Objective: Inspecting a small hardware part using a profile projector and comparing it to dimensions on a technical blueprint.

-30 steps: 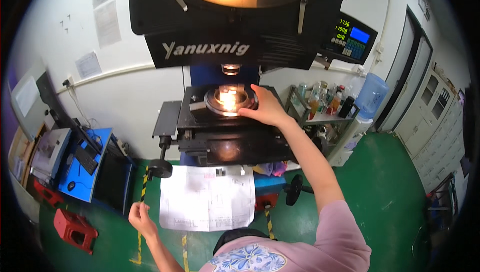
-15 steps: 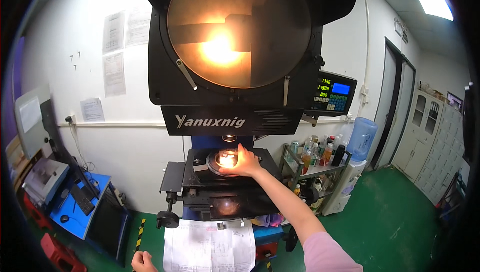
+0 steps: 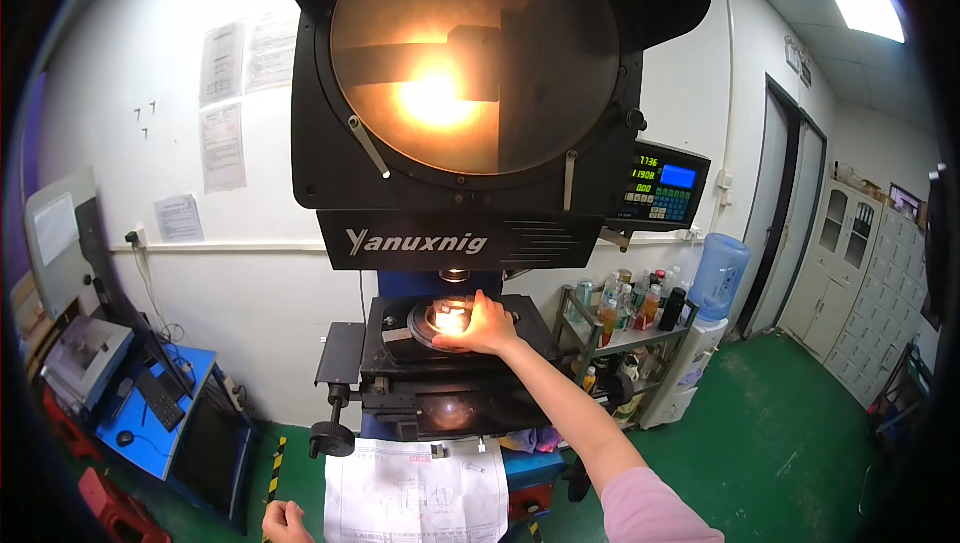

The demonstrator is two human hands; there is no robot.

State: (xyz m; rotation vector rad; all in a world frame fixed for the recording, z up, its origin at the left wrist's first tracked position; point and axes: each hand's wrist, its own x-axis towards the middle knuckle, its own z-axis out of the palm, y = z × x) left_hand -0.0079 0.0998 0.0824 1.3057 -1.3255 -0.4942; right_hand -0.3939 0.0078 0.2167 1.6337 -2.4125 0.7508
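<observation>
My right hand (image 3: 488,327) reaches onto the black stage (image 3: 520,318) of a large profile projector (image 3: 312,123). Its thumb and fingers are spread in a C around the right side of a round glass plate with a dark ring (image 3: 421,331). A small bright piece (image 3: 453,309) is on the glass, washed out by the lamp's glare, so fingertip contact with it is unclear. On the round screen (image 3: 420,3), a dark stepped shadow stands beside a bright glow. Low on the left, my left hand (image 3: 287,522) is closed, its contents hidden, beside a drawing sheet (image 3: 415,488).
Black handwheels (image 3: 331,439) stick out below the stage. A digital readout (image 3: 668,188) is mounted on the right. Behind it are a bottle shelf (image 3: 640,342) and a water dispenser (image 3: 722,278). At left are a blue desk (image 3: 185,423) with a keyboard and a red stool (image 3: 115,508).
The whole picture has shifted very slightly to the left. Both hands keep nearly the same pose and place, and the shadow on the screen looks unchanged.
</observation>
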